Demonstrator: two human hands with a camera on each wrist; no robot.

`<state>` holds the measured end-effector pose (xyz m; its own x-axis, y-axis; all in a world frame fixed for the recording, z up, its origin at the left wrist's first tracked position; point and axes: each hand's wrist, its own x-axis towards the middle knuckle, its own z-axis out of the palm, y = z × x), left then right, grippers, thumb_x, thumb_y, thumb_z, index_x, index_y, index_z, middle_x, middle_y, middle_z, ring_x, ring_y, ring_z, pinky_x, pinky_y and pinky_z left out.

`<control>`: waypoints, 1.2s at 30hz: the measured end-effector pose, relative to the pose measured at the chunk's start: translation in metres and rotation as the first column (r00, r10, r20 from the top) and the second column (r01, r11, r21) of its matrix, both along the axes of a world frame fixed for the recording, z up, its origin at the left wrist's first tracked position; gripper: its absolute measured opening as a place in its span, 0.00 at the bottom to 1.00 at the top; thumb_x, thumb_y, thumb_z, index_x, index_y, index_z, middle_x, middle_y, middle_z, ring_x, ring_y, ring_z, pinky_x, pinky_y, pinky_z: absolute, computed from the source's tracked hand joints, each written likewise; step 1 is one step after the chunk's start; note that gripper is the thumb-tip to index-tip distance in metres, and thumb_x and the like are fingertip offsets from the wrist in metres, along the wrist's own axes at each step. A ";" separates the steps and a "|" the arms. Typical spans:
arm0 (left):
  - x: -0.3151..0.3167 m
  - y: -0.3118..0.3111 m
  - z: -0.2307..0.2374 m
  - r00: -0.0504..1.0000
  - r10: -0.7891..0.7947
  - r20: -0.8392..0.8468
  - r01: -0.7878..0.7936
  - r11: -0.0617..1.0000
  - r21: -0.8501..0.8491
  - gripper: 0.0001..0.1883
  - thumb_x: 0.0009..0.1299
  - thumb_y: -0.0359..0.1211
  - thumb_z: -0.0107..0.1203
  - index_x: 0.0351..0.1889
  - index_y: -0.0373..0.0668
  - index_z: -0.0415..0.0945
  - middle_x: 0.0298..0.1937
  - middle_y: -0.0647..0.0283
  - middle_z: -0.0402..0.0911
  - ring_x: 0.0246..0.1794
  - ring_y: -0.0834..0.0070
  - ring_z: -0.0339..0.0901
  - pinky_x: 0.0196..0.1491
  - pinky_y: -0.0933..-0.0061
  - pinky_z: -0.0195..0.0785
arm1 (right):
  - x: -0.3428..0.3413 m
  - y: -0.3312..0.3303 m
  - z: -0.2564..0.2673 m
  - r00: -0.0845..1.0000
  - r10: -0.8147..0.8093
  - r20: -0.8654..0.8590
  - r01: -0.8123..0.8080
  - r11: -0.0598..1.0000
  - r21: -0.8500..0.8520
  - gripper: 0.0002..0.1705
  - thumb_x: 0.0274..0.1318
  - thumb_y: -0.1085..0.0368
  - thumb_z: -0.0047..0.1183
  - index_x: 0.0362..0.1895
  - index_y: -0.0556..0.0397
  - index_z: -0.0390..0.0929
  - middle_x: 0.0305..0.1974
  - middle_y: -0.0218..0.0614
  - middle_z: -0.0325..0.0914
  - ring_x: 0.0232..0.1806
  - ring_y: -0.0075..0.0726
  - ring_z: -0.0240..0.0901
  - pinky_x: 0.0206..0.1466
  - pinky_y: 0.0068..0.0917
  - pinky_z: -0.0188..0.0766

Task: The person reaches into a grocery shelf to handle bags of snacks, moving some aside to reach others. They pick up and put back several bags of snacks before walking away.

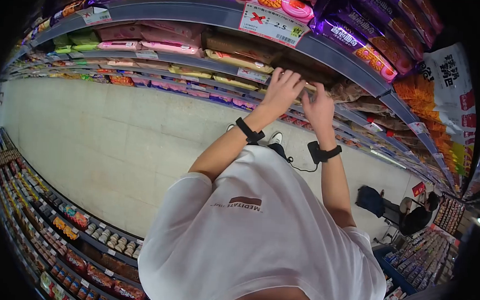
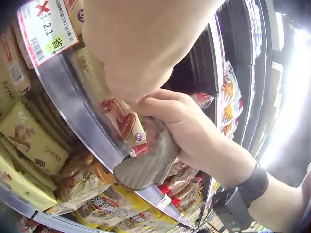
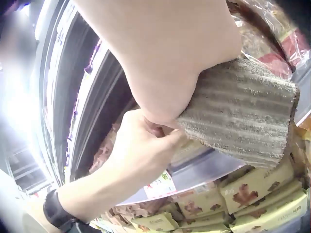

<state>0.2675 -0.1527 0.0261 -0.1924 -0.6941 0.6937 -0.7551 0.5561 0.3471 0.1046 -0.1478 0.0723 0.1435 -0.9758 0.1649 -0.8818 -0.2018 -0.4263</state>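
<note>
A cream snack pack [image 2: 119, 114] with a picture of reddish-brown pieces lies across the grey shelf lip. My left hand [image 1: 283, 92] holds its upper end, though its fingertips are mostly hidden in the left wrist view. A ridged grey cloth [image 3: 238, 114] hangs from my right hand [image 1: 319, 108], whose fingers grip it beside the pack's lower end. The two hands are close together, and the left hand's thumb overlaps the right hand in the right wrist view.
Yellow packs [image 2: 34, 138] and clear-wrapped bread-like packs [image 2: 102, 199] fill the shelf below. Purple biscuit packs [image 1: 359, 42] stand on the shelf above, behind a price tag [image 1: 276, 24]. A person [image 1: 418, 216] is in the aisle at right; stocked shelves [image 1: 83, 239] line the other side.
</note>
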 end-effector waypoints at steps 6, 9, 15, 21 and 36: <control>0.018 0.013 0.005 0.990 0.085 -0.113 -0.073 0.991 0.112 0.18 0.60 0.23 0.59 0.50 0.39 0.84 0.50 0.58 0.78 0.57 0.59 0.73 0.65 0.50 0.59 | -0.006 -0.012 -0.010 0.997 0.032 -0.065 -0.037 0.997 -0.072 0.27 0.59 0.53 0.67 0.60 0.49 0.79 0.27 0.51 0.83 0.30 0.63 0.83 0.35 0.52 0.78; 0.024 0.007 0.008 0.994 0.100 -0.048 -0.091 0.983 0.159 0.17 0.61 0.22 0.59 0.49 0.39 0.84 0.50 0.59 0.79 0.55 0.61 0.74 0.64 0.53 0.60 | -0.007 -0.018 -0.012 0.997 0.057 -0.061 -0.063 0.994 -0.090 0.27 0.58 0.50 0.68 0.57 0.49 0.83 0.28 0.51 0.84 0.31 0.61 0.84 0.37 0.50 0.79; 0.035 -0.009 0.010 0.997 0.001 0.078 -0.017 0.978 0.209 0.16 0.61 0.23 0.59 0.47 0.43 0.86 0.45 0.64 0.83 0.51 0.64 0.78 0.57 0.58 0.62 | -0.007 -0.027 -0.009 0.998 0.046 -0.045 -0.051 0.993 -0.107 0.22 0.59 0.51 0.68 0.51 0.51 0.87 0.26 0.52 0.83 0.32 0.61 0.84 0.39 0.50 0.79; 0.031 -0.014 0.013 0.985 0.020 0.170 -0.064 0.965 0.254 0.15 0.61 0.25 0.60 0.45 0.43 0.87 0.45 0.63 0.83 0.50 0.64 0.79 0.55 0.60 0.64 | 0.002 -0.024 -0.016 0.997 -0.052 -0.053 0.047 0.995 -0.089 0.20 0.57 0.51 0.69 0.46 0.51 0.88 0.26 0.53 0.84 0.31 0.62 0.84 0.38 0.50 0.80; 0.021 0.001 0.018 0.953 0.032 0.302 -0.107 0.965 0.238 0.15 0.59 0.27 0.59 0.45 0.36 0.83 0.45 0.57 0.80 0.52 0.61 0.75 0.58 0.62 0.67 | -0.014 -0.009 -0.027 0.997 0.010 0.073 -0.007 0.999 -0.033 0.28 0.57 0.52 0.70 0.58 0.50 0.80 0.27 0.44 0.82 0.31 0.60 0.83 0.34 0.47 0.77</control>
